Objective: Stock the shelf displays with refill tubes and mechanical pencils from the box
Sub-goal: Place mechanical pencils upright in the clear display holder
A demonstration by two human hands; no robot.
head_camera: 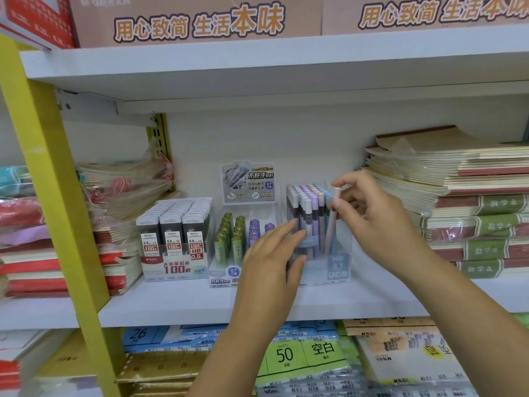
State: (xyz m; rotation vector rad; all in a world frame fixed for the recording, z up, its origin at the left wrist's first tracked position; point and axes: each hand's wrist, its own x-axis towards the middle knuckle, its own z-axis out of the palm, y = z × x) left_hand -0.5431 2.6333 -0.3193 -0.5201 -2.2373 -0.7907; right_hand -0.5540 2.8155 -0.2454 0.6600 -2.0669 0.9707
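Currently, a pale pink mechanical pencil (332, 224) is pinched near its top between the thumb and fingers of the right hand (378, 222). It is held almost upright, slightly tilted, at the right end of the clear pencil display (337, 265). Its lower part is seen through the clear wall, just beside the mechanical pencils (306, 207) standing there in rows with white, lilac and pale blue caps.

The left hand (269, 267) is laid against the front of the same display. Its fingers are nearly straight and nothing is held in them; the thumb is set lower on the clear wall.

Just left of this display, a second clear stand of refill tubes (229, 247) is placed. It is filled with green tubes on the left and purple ones on the right, and is topped by a printed header card (248, 181). Further left, a display of flat 0.5 HB lead cases (174, 239) is set out in three rows. All three displays are carried by the white shelf (171, 305).

Stacks of notebooks (472, 210) are piled at the right. Wrapped notebooks (120, 253) are piled at the left, beside a yellow upright (48, 181). Packs of paper (303, 356) are stored on the level below.
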